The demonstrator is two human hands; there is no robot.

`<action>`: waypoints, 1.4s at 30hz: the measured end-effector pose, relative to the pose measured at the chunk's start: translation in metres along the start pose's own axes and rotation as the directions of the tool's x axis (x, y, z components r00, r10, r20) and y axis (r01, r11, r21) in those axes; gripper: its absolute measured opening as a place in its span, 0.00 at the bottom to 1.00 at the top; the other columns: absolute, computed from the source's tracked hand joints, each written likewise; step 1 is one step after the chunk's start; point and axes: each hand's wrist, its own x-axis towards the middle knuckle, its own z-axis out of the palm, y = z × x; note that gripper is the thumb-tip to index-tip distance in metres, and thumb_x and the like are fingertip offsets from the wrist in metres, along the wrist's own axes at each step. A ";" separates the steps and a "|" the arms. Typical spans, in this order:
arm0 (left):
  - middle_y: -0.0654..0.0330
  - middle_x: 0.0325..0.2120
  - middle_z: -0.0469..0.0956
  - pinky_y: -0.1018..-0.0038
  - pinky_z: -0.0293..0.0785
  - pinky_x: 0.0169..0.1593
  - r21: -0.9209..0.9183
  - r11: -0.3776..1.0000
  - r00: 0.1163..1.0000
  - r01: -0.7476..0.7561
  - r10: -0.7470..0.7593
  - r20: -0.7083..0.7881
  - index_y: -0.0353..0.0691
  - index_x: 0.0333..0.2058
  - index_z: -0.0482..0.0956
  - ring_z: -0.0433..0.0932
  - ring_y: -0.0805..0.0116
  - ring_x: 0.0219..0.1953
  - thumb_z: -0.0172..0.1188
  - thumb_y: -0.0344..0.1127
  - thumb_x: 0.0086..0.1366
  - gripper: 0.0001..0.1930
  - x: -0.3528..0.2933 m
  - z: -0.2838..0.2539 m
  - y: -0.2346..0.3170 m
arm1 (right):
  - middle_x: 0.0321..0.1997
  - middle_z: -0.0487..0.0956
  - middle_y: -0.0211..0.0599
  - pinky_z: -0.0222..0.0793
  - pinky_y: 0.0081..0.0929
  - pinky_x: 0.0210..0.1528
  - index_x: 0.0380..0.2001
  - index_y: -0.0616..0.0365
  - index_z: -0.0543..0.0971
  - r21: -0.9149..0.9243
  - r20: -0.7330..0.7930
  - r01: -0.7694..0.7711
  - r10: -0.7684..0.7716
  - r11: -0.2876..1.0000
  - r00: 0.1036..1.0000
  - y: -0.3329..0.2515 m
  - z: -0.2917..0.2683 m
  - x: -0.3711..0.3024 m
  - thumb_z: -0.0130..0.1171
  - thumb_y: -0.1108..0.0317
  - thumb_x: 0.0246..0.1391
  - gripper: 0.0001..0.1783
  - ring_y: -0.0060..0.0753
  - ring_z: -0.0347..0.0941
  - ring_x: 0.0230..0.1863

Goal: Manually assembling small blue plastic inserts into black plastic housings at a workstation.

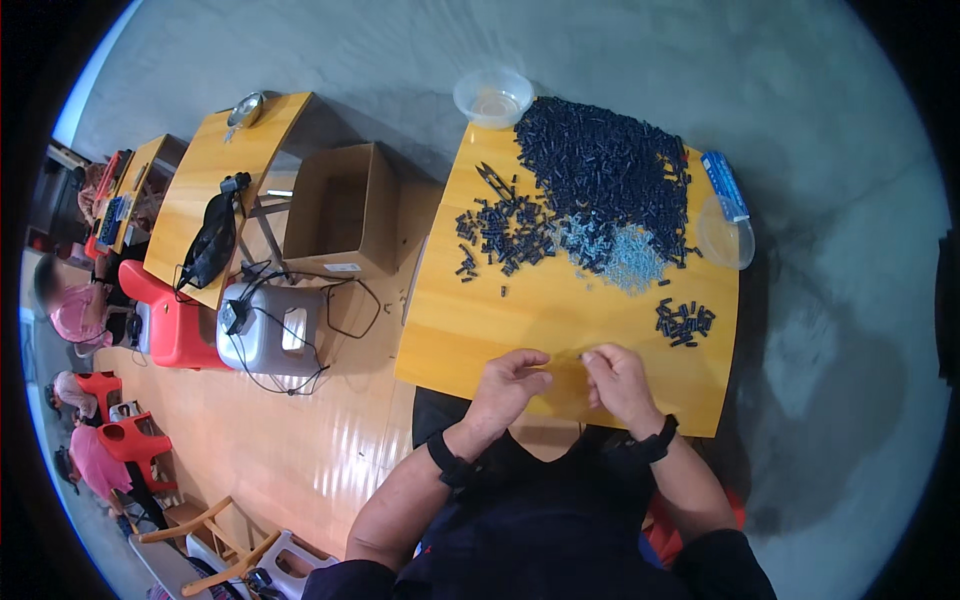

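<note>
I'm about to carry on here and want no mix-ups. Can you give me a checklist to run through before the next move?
1. Left hand unloaded: ok; it is open, with nothing visible in it.
2. Right hand contents: cannot tell; anything it pinches is too small to identify.
3. Silvery pieces separate from the large black pile: not ok; they touch.
4. Small black pile apart from the large one: ok; a gap shows.
5. Dark pointed tool clear of both hands: ok; it lies well beyond them.

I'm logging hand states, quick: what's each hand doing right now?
Left hand: partly open, thumb and index fingertips apart, nothing visible between them.
Right hand: curled; whether it pinches something tiny cannot be told.
</note>
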 end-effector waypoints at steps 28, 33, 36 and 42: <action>0.60 0.27 0.79 0.81 0.74 0.28 -0.046 0.990 0.969 0.136 -0.142 -0.201 0.32 0.37 0.76 0.80 0.75 0.27 0.56 0.28 0.63 0.06 0.022 -0.044 -0.018 | 0.27 0.73 0.43 0.69 0.44 0.29 0.37 0.54 0.77 -0.663 0.353 0.681 -0.672 0.311 0.651 -0.081 0.074 0.125 0.54 0.72 0.50 0.10 0.50 0.74 0.27; 0.62 0.28 0.78 0.81 0.75 0.28 -0.041 0.993 0.982 0.112 -0.116 -0.146 0.34 0.37 0.76 0.80 0.74 0.28 0.56 0.28 0.65 0.05 0.024 -0.051 -0.022 | 0.27 0.74 0.43 0.68 0.45 0.30 0.42 0.53 0.76 -0.688 0.488 0.706 -0.612 0.170 0.623 -0.094 0.091 0.150 0.53 0.71 0.52 0.13 0.50 0.74 0.28; 0.62 0.28 0.78 0.82 0.76 0.29 -0.090 0.983 0.981 0.158 -0.167 -0.096 0.33 0.36 0.76 0.81 0.74 0.29 0.55 0.28 0.65 0.05 0.025 -0.056 -0.021 | 0.28 0.75 0.43 0.69 0.44 0.31 0.42 0.52 0.76 -0.696 0.531 0.704 -0.558 0.142 0.637 -0.093 0.095 0.160 0.54 0.70 0.51 0.14 0.49 0.75 0.29; 0.62 0.29 0.78 0.81 0.76 0.31 -0.137 0.977 0.980 0.163 -0.177 -0.096 0.33 0.36 0.76 0.81 0.73 0.30 0.55 0.28 0.65 0.04 0.019 -0.055 -0.015 | 0.26 0.75 0.42 0.70 0.42 0.31 0.40 0.52 0.77 -0.683 0.560 0.721 -0.549 0.119 0.621 -0.092 0.096 0.167 0.55 0.69 0.49 0.13 0.47 0.75 0.29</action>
